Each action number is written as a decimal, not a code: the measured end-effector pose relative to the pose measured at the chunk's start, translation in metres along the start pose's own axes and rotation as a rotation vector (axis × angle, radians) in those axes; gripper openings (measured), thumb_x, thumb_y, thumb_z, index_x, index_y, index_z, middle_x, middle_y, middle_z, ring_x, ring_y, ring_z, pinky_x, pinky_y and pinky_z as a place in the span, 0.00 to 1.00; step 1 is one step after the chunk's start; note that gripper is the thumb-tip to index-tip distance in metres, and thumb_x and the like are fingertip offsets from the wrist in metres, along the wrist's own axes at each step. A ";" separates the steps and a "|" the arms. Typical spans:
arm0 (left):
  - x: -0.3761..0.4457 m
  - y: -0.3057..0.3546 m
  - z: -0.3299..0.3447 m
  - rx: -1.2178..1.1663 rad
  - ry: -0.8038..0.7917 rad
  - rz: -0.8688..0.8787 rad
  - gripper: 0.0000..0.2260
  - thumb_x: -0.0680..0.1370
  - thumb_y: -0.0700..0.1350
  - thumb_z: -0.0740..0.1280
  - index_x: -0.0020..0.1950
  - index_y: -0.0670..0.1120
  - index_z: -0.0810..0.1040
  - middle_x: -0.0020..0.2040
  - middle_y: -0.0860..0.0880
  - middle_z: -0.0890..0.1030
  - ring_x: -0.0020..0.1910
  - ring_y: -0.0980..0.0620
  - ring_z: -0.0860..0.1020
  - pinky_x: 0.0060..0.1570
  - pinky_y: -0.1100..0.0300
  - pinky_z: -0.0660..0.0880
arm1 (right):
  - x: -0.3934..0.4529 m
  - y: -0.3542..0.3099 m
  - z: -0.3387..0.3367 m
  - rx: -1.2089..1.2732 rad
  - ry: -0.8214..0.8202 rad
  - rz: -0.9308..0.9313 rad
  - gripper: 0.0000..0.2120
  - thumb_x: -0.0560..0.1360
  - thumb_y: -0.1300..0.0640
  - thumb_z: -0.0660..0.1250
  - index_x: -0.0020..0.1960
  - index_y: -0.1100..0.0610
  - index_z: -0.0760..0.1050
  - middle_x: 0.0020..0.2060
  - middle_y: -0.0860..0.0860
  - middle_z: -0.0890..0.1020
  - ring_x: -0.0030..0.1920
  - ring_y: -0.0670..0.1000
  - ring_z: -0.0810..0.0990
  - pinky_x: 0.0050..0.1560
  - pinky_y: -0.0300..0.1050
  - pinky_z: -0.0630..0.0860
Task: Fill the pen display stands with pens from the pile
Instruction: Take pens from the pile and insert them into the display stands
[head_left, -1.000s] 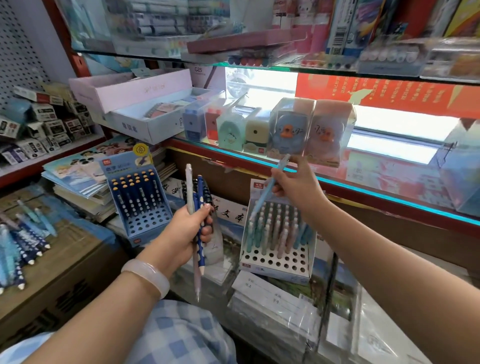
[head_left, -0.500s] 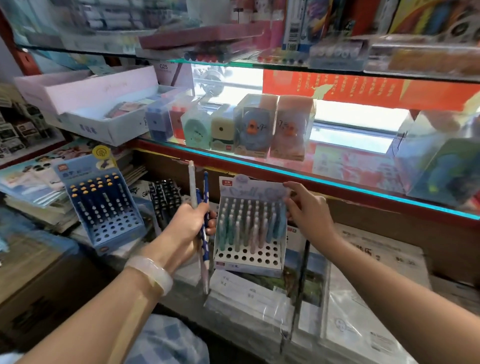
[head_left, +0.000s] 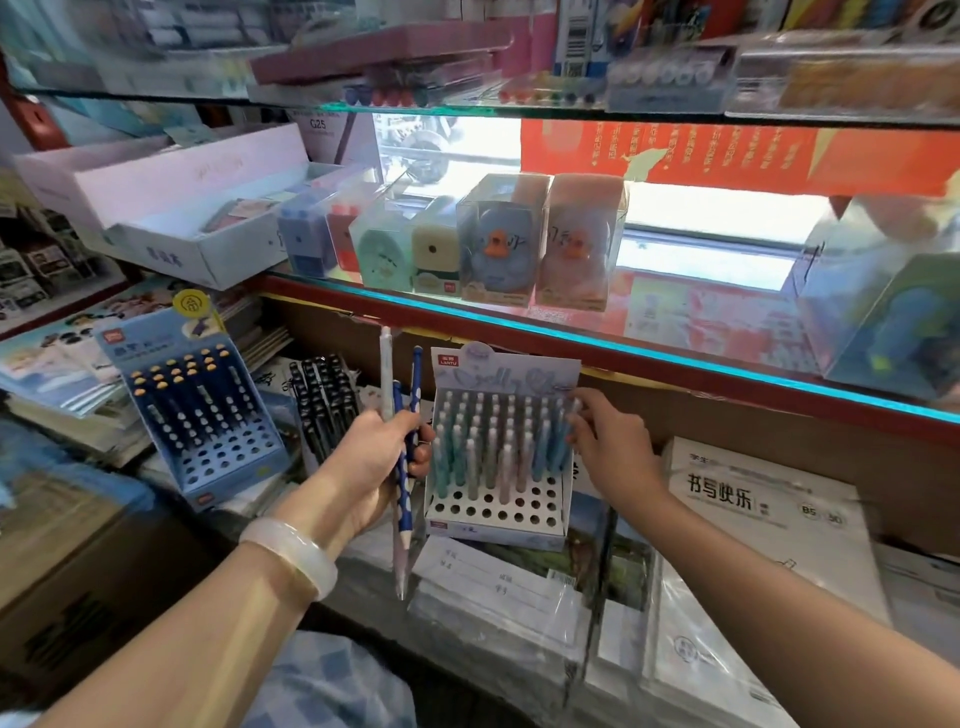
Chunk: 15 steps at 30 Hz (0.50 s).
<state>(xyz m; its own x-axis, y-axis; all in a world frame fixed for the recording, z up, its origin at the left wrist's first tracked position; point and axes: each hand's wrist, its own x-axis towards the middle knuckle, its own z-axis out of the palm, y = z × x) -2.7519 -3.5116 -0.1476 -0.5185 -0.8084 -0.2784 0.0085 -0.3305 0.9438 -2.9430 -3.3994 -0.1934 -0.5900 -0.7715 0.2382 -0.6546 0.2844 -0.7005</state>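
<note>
Nearest to us, our left hand (head_left: 371, 470) grips three pens (head_left: 400, 467) upright in a bundle: two dark blue with pale dots and one whitish one, tips pointing down. Just to its right stands a white pen stand (head_left: 498, 512) packed with pastel green, pink and blue pens, its two front rows of holes bare. Our right hand (head_left: 610, 449) reaches to the stand's back right corner, fingertips pinching a pale pen there. Farther left, a blue stand (head_left: 228, 467) holds dark blue pens, its front rows also open.
</note>
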 end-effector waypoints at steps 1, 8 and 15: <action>0.000 0.000 0.001 -0.011 -0.001 -0.007 0.10 0.80 0.36 0.54 0.40 0.40 0.68 0.29 0.46 0.70 0.20 0.56 0.68 0.17 0.67 0.63 | 0.000 0.001 0.000 0.004 0.001 0.008 0.14 0.80 0.56 0.58 0.66 0.51 0.69 0.48 0.51 0.81 0.46 0.49 0.80 0.45 0.42 0.77; -0.002 0.003 0.004 -0.009 0.011 -0.014 0.11 0.80 0.35 0.53 0.38 0.40 0.68 0.31 0.44 0.68 0.20 0.56 0.67 0.17 0.67 0.62 | -0.004 0.000 0.000 -0.106 -0.055 -0.032 0.15 0.81 0.56 0.57 0.67 0.54 0.68 0.47 0.55 0.82 0.46 0.54 0.81 0.46 0.50 0.78; -0.008 0.006 0.001 0.046 -0.013 -0.008 0.12 0.80 0.35 0.54 0.38 0.40 0.68 0.31 0.43 0.67 0.23 0.54 0.66 0.19 0.67 0.63 | -0.001 0.006 0.014 -0.178 -0.131 0.107 0.06 0.79 0.55 0.61 0.53 0.56 0.69 0.45 0.54 0.81 0.41 0.51 0.78 0.39 0.44 0.74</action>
<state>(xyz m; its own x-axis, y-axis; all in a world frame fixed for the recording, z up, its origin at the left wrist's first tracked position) -2.7492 -3.5066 -0.1399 -0.5296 -0.7994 -0.2838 -0.0345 -0.3140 0.9488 -2.9399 -3.4049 -0.2072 -0.6018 -0.7954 0.0716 -0.6715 0.4555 -0.5845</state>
